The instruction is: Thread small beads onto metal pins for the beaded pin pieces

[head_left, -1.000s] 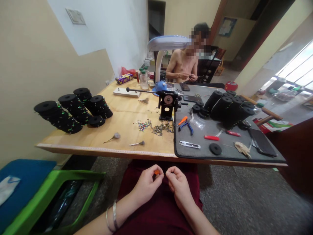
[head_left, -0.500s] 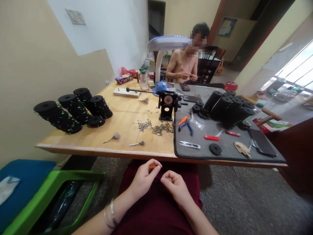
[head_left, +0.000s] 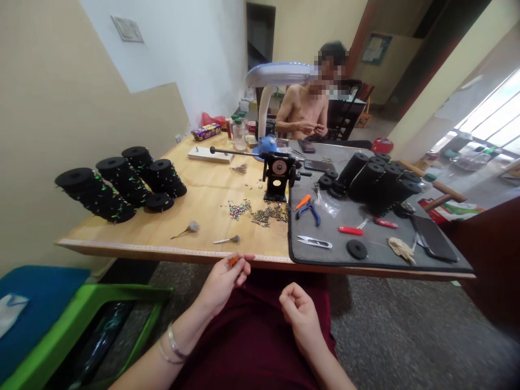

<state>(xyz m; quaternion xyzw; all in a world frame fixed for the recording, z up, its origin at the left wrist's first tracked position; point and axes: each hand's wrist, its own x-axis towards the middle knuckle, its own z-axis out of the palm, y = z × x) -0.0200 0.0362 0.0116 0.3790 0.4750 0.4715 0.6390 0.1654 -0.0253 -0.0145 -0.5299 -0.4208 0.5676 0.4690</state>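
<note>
My left hand [head_left: 222, 280] is raised to the front edge of the wooden table [head_left: 195, 208], its fingers pinched on a small orange piece [head_left: 233, 261]. My right hand [head_left: 298, 314] rests curled over my lap in dark red cloth, and whatever it may hold is hidden. On the table just beyond my left hand lie two small tufted pieces [head_left: 229, 239], a heap of small metal parts [head_left: 268, 214] and a black hand-crank winder [head_left: 278, 174].
Stacks of black spools [head_left: 117, 184] stand at the left, more black spools [head_left: 377, 179] on the grey mat [head_left: 365, 244] with snips [head_left: 313, 241], blue pliers [head_left: 307, 208] and a phone [head_left: 434, 237]. A person sits at the far end behind a lamp [head_left: 280, 76]. A green stool [head_left: 93, 325] stands at my left.
My left hand has lifted away from the right and moved up and left to the table edge with the orange piece. My right hand has sunk a little toward my lap.
</note>
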